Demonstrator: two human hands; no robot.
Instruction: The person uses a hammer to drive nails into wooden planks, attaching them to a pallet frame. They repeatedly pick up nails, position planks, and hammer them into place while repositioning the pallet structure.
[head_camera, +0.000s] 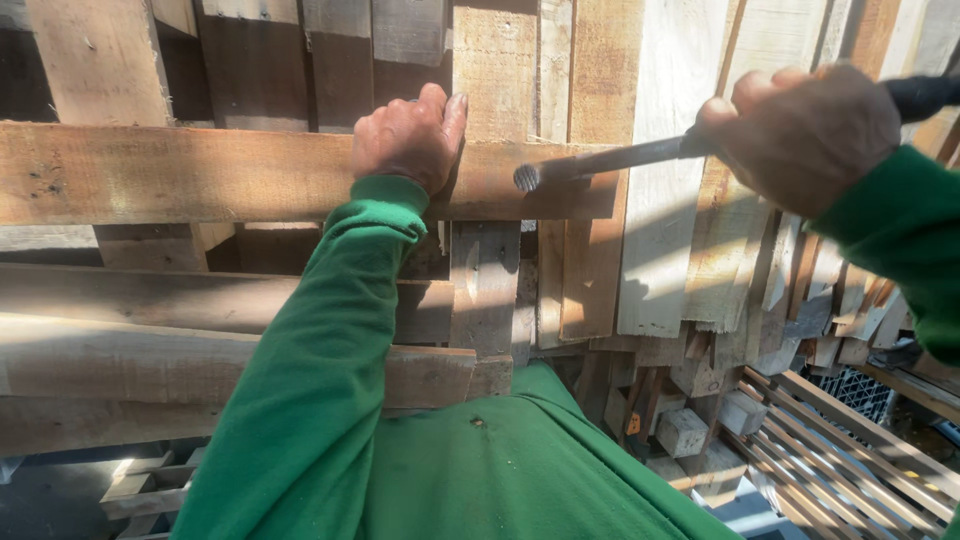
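Hands in long green sleeves work at a weathered wooden pallet (200, 330) that stands close in front of the person. The left hand (408, 135) is closed over the top edge of a horizontal, pale brown wooden slat (200, 175), fingers curled behind it and thumb pressed against the upright board beside it. The right hand (805, 135) is clenched in a fist around the dark handle of a long steel hammer (610, 160), held nearly level. The hammer's round, ridged striking face points left and sits right at the front of the same slat, just beside the left hand; whether it touches the wood cannot be told.

That slat crosses the upper part of the pallet, in sunlight, over a narrow upright block (483, 285). Below it lie two more broad grey-brown horizontal boards, partly in shade, the left forearm passing in front of them. Behind and to the right leans a stack of loose pale planks (660, 200) with ragged lower ends. Lower right, small square wooden offcuts (683, 430) lie in a heap, next to another pallet of thin slats (850, 450) lying flat.
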